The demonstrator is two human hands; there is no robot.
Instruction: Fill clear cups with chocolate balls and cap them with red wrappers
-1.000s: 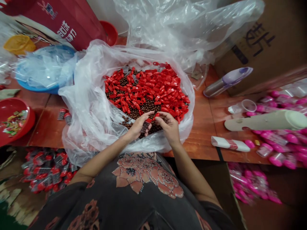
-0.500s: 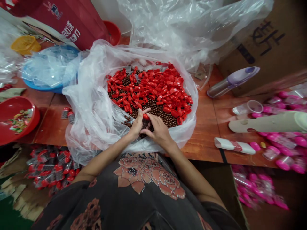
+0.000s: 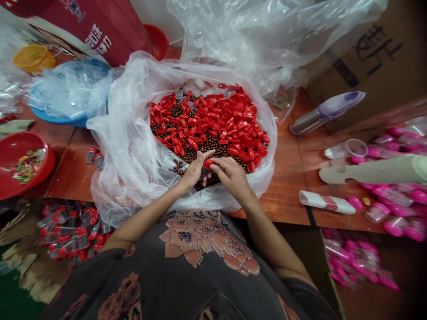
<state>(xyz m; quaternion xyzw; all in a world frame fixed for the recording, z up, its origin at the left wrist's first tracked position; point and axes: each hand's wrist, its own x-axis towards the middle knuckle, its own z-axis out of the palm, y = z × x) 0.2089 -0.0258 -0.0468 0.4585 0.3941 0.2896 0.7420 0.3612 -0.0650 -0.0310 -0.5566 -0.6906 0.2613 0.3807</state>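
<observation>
A small red piece [image 3: 208, 163] is apparently pinched by the right hand [image 3: 232, 176], the left hand [image 3: 194, 172] spread beside it, with bagged red packets [image 3: 73, 233] piled nearby and a large heap of red pieces [image 3: 208, 118] and brown beads [image 3: 218, 153] left in the clear plastic bag [image 3: 120, 155].

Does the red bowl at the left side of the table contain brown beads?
No, the red bowl holds small multicoloured pieces; the brown beads lie in the plastic bag.
</observation>
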